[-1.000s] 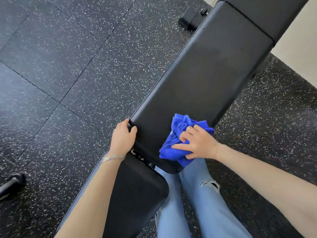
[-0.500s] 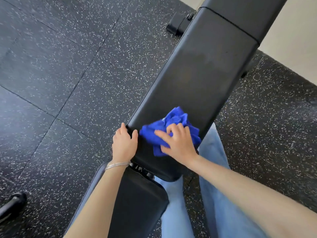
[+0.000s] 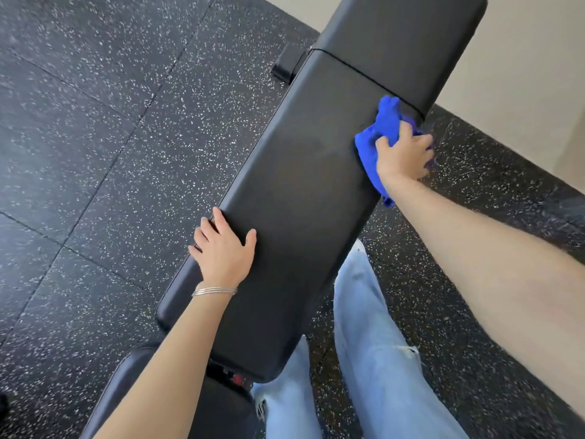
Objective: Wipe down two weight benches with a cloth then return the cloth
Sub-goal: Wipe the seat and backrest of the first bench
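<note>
Right hand (image 3: 403, 153) clenched on blue cloth (image 3: 380, 131) at bench (image 3: 300, 191) edge, left hand (image 3: 223, 248) flat, released

Long black padded bench (image 3: 304, 198) running diagonally across a dark speckled rubber floor (image 3: 95, 153). On its pad: a bunched blue cloth (image 3: 378, 134) at the far right edge, just short of the seam, and a left hand (image 3: 223, 251) flat on the near left edge.
</note>
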